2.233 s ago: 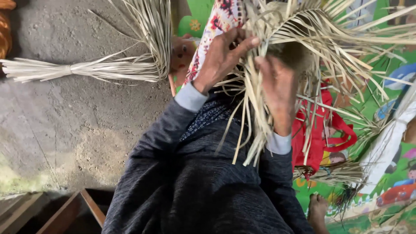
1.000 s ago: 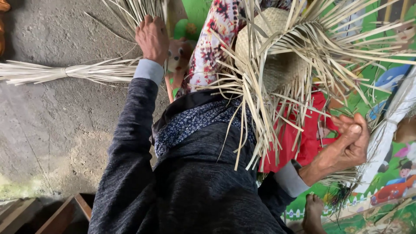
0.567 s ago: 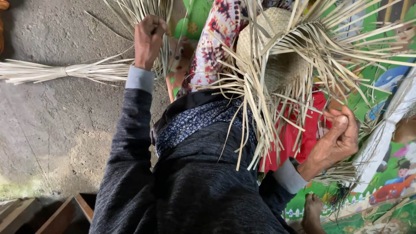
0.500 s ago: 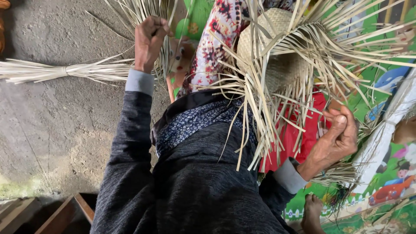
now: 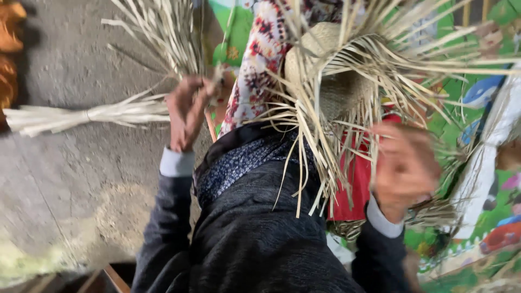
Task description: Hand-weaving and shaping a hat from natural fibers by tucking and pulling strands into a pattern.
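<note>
A half-woven round straw piece rests on my lap, with loose pale strips fanning out from it on all sides. My left hand is out to the left by the tied bundle of straw strips on the concrete floor, fingers closed around a thin strip near the fanned ends. My right hand is blurred with motion, just right of the woven piece, over the hanging strips and red cloth. Its grip is too smeared to read.
A floral cloth lies between the bundle and the woven piece. A green cartoon play mat covers the right side. An orange object sits at the top left, and a wooden box edge at the bottom.
My left hand left the woven piece, reached the bundle, then drew back slightly with a strip. My right hand dropped to the lower right and is now rising toward the weave.
</note>
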